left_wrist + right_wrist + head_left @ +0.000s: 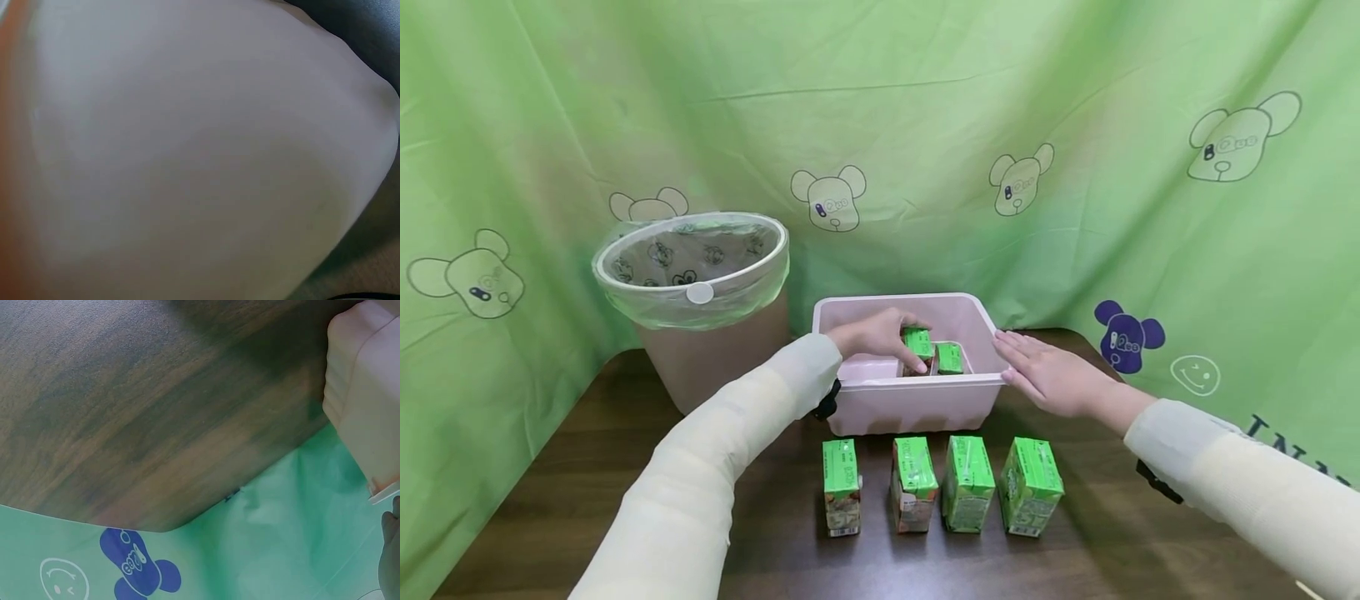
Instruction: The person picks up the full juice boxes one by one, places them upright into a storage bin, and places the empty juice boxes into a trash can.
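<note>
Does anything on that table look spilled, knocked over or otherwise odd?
Nothing stands out. The four green-topped drink cartons in front of the pink plastic tub stand upright in a loose row, the tub shows no visible damage, and no spill shows on the wooden table.

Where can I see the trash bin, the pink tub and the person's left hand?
Trash bin (717,360): head view, on its outer wall.
Pink tub (917,409): head view, on its front wall.
Left hand (880,334): head view, on the back of the hand.
</note>
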A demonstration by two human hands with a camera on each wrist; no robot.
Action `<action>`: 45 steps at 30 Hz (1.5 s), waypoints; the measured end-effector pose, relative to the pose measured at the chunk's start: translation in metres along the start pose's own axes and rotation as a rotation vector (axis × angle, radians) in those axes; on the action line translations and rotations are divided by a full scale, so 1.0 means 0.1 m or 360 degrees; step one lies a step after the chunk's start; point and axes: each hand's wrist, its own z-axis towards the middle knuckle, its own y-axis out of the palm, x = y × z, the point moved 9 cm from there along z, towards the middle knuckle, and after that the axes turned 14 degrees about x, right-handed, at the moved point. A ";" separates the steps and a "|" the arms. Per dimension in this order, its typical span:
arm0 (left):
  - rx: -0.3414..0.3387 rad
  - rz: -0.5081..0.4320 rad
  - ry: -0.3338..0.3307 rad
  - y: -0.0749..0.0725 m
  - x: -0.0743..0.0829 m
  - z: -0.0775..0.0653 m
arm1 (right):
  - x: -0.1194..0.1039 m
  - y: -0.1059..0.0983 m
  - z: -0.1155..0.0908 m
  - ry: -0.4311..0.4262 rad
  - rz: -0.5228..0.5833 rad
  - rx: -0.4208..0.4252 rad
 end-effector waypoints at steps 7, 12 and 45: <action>-0.0017 0.0034 -0.0066 0.05 -0.08 0.00 | -0.03 -0.02 0.02 -0.0040 0.0010 0.0030; -0.0026 0.0015 -0.0075 0.07 -0.09 -0.01 | -0.01 0.00 0.02 -0.0013 0.0000 -0.0018; -0.0075 -0.0010 -0.0100 0.17 -0.13 0.00 | -0.03 -0.03 0.02 0.0014 0.0014 -0.0031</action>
